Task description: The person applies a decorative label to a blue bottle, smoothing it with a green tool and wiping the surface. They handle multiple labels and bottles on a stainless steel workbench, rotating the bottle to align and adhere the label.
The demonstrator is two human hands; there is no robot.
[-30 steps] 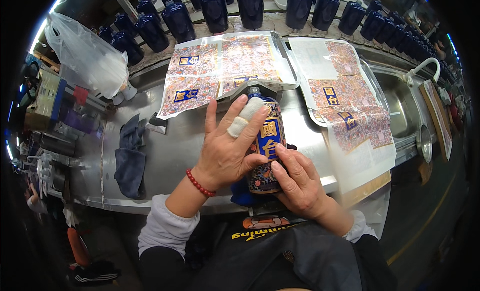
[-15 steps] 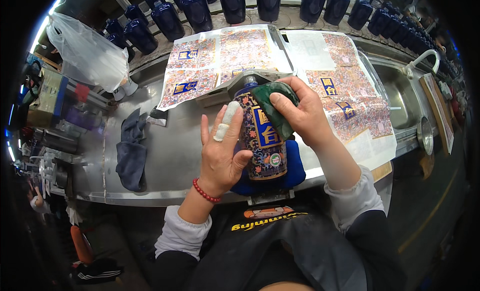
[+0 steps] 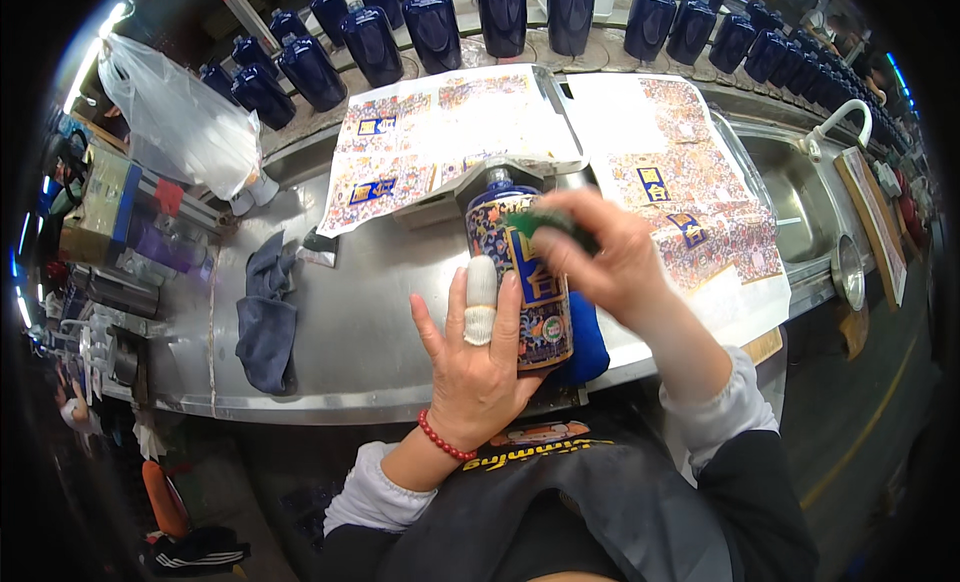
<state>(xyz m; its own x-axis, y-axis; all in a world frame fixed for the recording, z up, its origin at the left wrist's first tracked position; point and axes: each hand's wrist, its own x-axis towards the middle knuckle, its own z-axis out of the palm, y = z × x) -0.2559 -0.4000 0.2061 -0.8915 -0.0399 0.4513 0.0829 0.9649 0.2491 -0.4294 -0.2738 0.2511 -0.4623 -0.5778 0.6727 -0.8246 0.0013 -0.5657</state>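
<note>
A dark blue bottle (image 3: 485,225) with a colourful patterned covering and a blue-and-gold label panel lies tilted, its neck in a metal holder (image 3: 462,194). A blue pad (image 3: 588,340) shows under its right side. My left hand (image 3: 472,367), one finger in a white sleeve, rests against the bottle's lower left side with its fingers stretched and spread; the thumb is hidden. My right hand (image 3: 605,247), blurred by motion, grips a dark green flat pad (image 3: 527,222) over the upper part of the covering.
Patterned printed sheets (image 3: 690,222) lie right of the bottle, and more sheets (image 3: 400,142) lie beyond it. A grey cloth (image 3: 267,322) is on the metal counter (image 3: 345,352) at left. Blue bottles (image 3: 430,27) line the back. A sink (image 3: 800,222) with a faucet (image 3: 850,112) stands right.
My left hand has moved down and right, from beside the bottle onto its lower side. My right hand has shifted slightly downward with the green pad, which now tilts more edge-on.
</note>
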